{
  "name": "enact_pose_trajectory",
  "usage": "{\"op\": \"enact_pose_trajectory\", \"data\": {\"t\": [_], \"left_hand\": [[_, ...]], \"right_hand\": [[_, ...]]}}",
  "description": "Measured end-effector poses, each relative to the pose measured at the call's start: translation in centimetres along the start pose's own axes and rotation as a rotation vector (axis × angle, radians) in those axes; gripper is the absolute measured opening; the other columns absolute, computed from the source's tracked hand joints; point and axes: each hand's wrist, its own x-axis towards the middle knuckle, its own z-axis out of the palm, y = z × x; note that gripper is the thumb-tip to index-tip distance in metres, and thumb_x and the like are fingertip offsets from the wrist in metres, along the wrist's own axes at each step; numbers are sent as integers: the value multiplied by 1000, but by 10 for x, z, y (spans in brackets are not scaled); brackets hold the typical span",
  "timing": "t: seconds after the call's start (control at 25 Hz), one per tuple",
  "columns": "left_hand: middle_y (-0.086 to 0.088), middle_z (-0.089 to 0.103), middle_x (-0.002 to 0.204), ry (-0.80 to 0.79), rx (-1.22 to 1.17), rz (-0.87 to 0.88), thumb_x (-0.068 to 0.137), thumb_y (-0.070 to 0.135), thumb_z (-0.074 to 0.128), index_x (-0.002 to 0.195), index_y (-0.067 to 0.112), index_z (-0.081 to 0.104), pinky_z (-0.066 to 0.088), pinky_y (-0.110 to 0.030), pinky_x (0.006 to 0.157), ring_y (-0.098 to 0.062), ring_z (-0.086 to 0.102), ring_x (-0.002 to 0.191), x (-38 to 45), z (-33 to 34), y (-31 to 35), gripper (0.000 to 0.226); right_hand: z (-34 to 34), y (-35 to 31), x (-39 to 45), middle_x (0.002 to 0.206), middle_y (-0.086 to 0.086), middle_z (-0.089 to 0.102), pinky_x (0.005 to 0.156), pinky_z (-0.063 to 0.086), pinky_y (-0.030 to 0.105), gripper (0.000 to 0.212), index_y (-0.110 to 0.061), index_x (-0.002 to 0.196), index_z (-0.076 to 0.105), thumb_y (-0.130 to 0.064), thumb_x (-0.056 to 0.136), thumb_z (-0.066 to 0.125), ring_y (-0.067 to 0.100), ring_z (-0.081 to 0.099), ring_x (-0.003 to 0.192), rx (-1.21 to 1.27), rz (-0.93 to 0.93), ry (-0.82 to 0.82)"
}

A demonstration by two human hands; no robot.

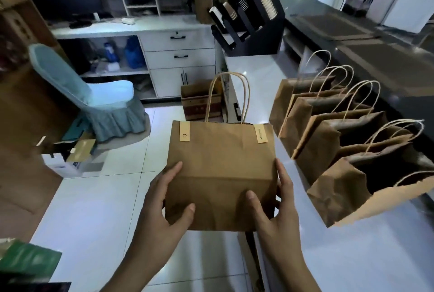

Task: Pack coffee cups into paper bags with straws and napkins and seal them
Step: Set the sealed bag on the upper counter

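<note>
Cradling a sealed paper bag [219, 174] out in front of the body, the person has it off the white counter [256, 73] and over the floor, just to the counter's left edge. The left hand [162, 207] wraps the bag's lower left side, fingers up the side and thumb pressed on the front face; the right hand [274, 207] mirrors it on the lower right, thumb on the front, fingers round the side wall. Both grips are wide and low, and I'd say that's deliberate: holding near the base keeps whatever stands inside upright, rather than letting it swing from the handles [227, 96], which stick up untouched. Two pale sticker strips, one at the left [184, 135] and one at the right [261, 133], fold over the top edge, so this bag looks closed and finished. What's inside is hidden, can't tell. Back on the counter, a row of open bags [328, 141] stands mouths up, leaning one behind another along its right side, likely waiting to be filled. At the counter's far end sits a black cup rack [253, 21] with sleeves of cups angled forward for easy reach. Next call, by my reading: find this finished bag a spot apart from the open ones.
</note>
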Motion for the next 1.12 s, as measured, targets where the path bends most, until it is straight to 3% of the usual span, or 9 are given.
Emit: {"op": "enact_pose_trajectory", "data": {"t": [0.24, 0.52, 0.64, 0.84, 1.12], "left_hand": [[36, 41, 148, 46, 41, -16, 88, 13, 77, 146, 57, 40, 43, -32, 110, 8, 39, 138, 63, 5, -13, 81], [30, 40, 150, 51, 37, 7, 87, 23, 78, 147, 57, 40, 38, -27, 109, 2, 37, 142, 173, 3, -40, 79], [26, 41, 151, 57, 29, 50, 86, 25, 79, 147, 55, 40, 38, -29, 109, -3, 37, 144, 236, -8, -51, 78], [29, 40, 151, 3, 12, 70, 87, 27, 79, 147, 57, 39, 40, -34, 112, -1, 36, 143, 335, -37, -67, 78], [26, 41, 152, -72, 4, 133, 85, 22, 79, 148, 54, 39, 41, -46, 115, -8, 38, 143, 451, -41, -77, 81]], "right_hand": [[30, 6, 75, 155, -27, 38, 108, 51, 52, 81, -58, 154, 24, -51, 87, 70, 8, 44, 141, 11, -4, -87], [85, 14, 170, 149, -46, 32, 106, 52, 53, 85, -59, 154, 23, -41, 89, 75, 8, 44, 142, -3, -1, -97], [117, 14, 219, 153, -39, 34, 105, 52, 53, 86, -58, 155, 24, -38, 89, 76, 10, 45, 142, -17, -34, -55], [176, -1, 294, 151, -41, 34, 102, 54, 54, 85, -63, 153, 21, -53, 86, 72, 17, 48, 141, -5, 2, -15], [218, -6, 383, 157, -23, 40, 105, 52, 53, 83, -60, 154, 23, -40, 92, 74, 17, 50, 140, -54, -28, 86]]}}
